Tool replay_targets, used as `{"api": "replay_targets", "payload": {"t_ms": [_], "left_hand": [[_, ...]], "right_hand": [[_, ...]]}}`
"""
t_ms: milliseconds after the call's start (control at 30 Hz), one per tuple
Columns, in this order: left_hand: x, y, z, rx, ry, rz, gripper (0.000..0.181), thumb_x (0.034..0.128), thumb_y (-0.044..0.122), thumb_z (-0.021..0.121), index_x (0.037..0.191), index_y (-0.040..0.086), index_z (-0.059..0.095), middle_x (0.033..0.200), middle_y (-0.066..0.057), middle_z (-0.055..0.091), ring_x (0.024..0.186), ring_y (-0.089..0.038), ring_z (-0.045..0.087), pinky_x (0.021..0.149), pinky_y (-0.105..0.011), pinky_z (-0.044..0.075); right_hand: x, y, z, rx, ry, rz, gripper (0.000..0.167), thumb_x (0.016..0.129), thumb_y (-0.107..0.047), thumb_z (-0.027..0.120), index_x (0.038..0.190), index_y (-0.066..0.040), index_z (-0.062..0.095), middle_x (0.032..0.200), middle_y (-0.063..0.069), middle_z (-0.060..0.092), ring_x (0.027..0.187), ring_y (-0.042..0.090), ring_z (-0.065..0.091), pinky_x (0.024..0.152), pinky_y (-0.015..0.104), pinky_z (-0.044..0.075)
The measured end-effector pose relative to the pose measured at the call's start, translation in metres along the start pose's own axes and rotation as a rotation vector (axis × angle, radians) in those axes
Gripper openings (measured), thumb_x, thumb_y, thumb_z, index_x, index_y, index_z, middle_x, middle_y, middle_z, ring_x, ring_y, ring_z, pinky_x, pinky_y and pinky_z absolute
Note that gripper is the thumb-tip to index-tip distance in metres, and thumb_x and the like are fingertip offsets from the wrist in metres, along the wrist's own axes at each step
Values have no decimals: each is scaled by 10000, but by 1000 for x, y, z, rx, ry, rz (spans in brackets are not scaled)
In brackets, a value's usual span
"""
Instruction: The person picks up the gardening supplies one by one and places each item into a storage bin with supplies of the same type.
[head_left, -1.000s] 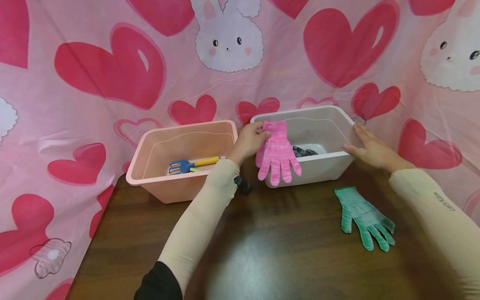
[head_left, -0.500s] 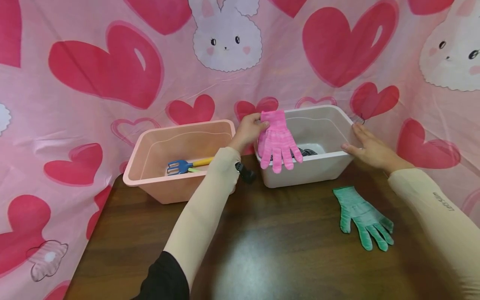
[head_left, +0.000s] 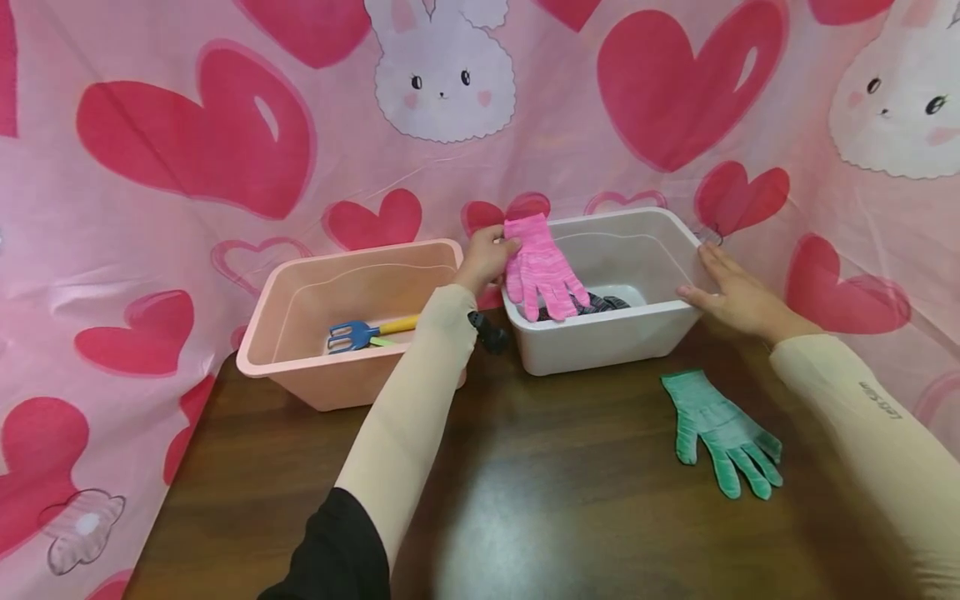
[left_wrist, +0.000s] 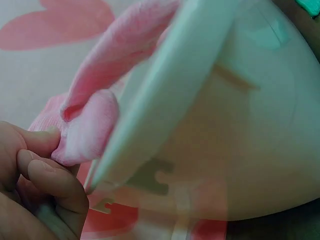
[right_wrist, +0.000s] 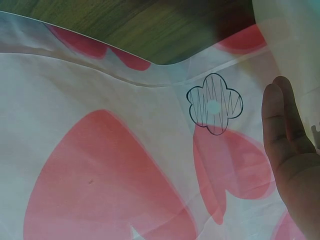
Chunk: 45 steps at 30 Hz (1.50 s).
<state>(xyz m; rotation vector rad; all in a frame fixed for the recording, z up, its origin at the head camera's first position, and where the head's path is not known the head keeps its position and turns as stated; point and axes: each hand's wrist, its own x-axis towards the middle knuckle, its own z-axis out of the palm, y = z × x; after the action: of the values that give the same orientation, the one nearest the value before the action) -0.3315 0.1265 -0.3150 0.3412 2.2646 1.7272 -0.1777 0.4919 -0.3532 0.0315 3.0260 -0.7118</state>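
Note:
My left hand (head_left: 484,257) pinches the cuff of a pink knit glove (head_left: 546,271), which hangs fingers-down over the left end of the light grey bin (head_left: 600,346). In the left wrist view, thumb and curled fingers grip the pink fabric (left_wrist: 92,127) beside the bin's rim (left_wrist: 165,75). A second pink layer seems to lie behind the glove. At the bin's right end, my right hand (head_left: 738,298) rests against the rim, thumb near the front corner. The right wrist view shows its fingers (right_wrist: 280,117) straight along the outer wall. Dark patterned cloth (head_left: 603,303) lies inside the bin.
A peach bin (head_left: 300,367) stands on the left, holding a hand fork (head_left: 360,333) with blue tines and yellow handle, plus something light green. One green glove (head_left: 722,429) lies flat on the brown table (head_left: 570,492). Pink heart-print cloth (head_left: 420,167) hangs behind.
The left hand has raised the pink glove from in front of the grey bin's wall to over its left end, within the rim. The right hand stays at the bin's right end.

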Motion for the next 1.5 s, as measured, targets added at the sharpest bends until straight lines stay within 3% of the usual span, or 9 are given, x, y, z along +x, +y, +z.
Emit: {"api": "replay_targets", "payload": {"t_ms": [200,300,367,467,600,800,1033,1300,1500], "left_hand": [[6,-5,0,-33,42,-7,356,1028,217,612,1358,84,615,933,-96,607,501,-126,456,468,-240,407],[7,-5,1,1,48,-8,343,1022,223,622,1334,81,634,971,-98,616,556,-135,486,499,-241,432],[8,-3,1,32,34,-17,356,1019,230,627,1342,81,636,1026,-95,627,673,-157,542,567,-251,471],[7,-1,2,88,-1,-26,370,1020,235,625,1354,76,635,1039,-95,637,690,-159,541,621,-289,483],[7,2,1,131,-44,-28,402,1018,223,628,1394,82,613,1034,-99,632,553,-149,451,572,-310,440],[7,4,0,176,-81,-24,410,1006,203,644,1391,67,614,1126,-109,629,709,-145,519,589,-249,459],[9,3,1,180,-50,-35,315,995,240,659,1235,36,660,1030,-139,667,481,-157,420,473,-265,430],[3,-1,6,203,-7,11,218,996,190,640,1126,31,714,943,-89,700,499,-172,410,506,-291,457],[-10,-3,8,308,44,138,176,976,158,630,969,52,769,917,-55,696,781,-188,540,689,-301,476]], "right_hand": [[1,-2,2,-9,11,-21,1005,971,-540,572,1608,-86,-59,1658,238,-34,1492,489,8,1032,798,169],[1,-3,2,-9,16,-23,1003,970,-534,575,1609,-76,-48,1658,240,-24,1493,487,16,1043,791,162],[1,-3,2,-7,15,-20,1004,971,-528,578,1607,-70,-50,1657,240,-32,1494,486,11,1048,788,158],[0,-2,1,-8,10,-9,1010,970,-519,587,1606,-75,-60,1658,236,-44,1493,488,7,1044,791,162],[-2,-3,1,-4,8,-1,1012,970,-531,581,1606,-94,-74,1659,231,-52,1491,494,3,1031,800,164],[-2,-5,1,-1,14,-7,1005,970,-537,577,1610,-106,-66,1662,223,-42,1489,497,16,1030,801,164],[-1,-3,1,-13,18,-11,999,976,-531,569,1605,-78,-61,1656,242,-38,1486,505,15,1049,788,148],[0,-2,1,-17,27,-10,988,979,-540,558,1608,-72,-43,1655,248,-20,1487,501,24,1049,789,149],[1,0,1,-18,24,-14,986,983,-520,560,1600,-47,-47,1647,264,-30,1490,494,5,1063,776,142]]}}
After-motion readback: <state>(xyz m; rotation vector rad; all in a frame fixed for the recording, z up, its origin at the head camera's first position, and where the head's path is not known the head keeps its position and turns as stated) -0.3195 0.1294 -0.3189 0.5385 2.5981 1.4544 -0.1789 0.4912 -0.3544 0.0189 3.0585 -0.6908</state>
